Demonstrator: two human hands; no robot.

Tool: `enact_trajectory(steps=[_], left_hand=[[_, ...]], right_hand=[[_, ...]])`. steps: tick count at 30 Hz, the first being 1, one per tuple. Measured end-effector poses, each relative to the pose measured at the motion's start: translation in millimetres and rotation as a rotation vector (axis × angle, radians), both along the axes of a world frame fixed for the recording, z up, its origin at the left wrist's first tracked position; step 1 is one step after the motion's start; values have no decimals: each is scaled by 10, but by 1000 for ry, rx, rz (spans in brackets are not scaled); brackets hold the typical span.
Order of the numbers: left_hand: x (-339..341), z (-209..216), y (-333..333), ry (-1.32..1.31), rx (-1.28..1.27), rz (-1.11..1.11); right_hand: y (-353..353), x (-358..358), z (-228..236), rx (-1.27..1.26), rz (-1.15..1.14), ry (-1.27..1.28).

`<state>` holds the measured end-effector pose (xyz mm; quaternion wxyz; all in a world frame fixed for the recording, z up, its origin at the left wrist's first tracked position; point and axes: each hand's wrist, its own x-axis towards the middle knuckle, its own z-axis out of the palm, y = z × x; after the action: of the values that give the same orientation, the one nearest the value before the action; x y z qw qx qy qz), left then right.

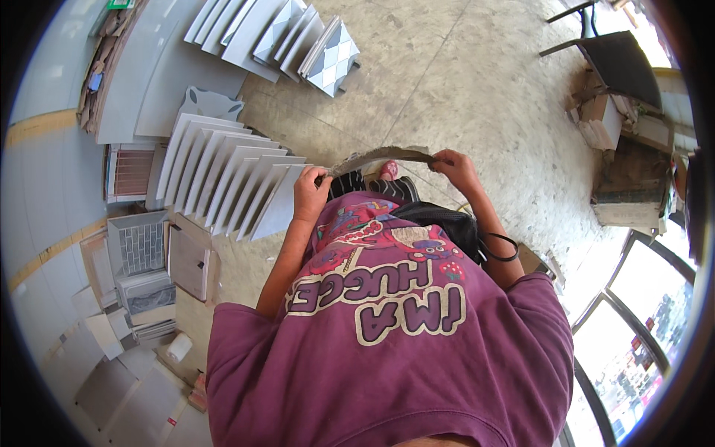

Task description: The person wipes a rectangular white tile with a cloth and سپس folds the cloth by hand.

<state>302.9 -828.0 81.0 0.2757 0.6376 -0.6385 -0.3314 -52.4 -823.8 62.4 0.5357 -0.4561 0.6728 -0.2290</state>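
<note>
A grey-brown thing, seen as a narrow arched edge (383, 155), spans the gap in front of my waist. I cannot make out whether it is cloth or a thin sheet. Its left end sits in the closed fingers of my left hand (310, 195). My right hand (456, 170) pinches the other end, a little farther out. Below the arch, my black striped trousers and a pink shoe (388, 170) show in part. A black bag (441, 223) rests against my right side, and a dark strap loops by my right forearm.
Pale tile panels (231, 173) stand in a slanted row close to my left hand. More panels (333, 59) are ranged farther ahead. A dark chair (620, 67) and a stack of boxes (602, 119) stand at the far right. Concrete floor (499, 89) lies between.
</note>
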Motion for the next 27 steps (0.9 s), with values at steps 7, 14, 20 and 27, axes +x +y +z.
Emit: enact_trajectory(steps=[7, 14, 20, 27], left_hand=[[85, -59, -268, 23, 44, 32], [373, -161, -867, 59, 66, 8], [769, -181, -1443, 51, 47, -3], [1159, -206, -2058, 49, 0, -41]], right_hand=[[-401, 75, 10, -18, 22, -15], [-1012, 386, 211, 29, 16, 3], [-1478, 652, 89, 56, 34, 53], [-1867, 1022, 93, 67, -23, 39]])
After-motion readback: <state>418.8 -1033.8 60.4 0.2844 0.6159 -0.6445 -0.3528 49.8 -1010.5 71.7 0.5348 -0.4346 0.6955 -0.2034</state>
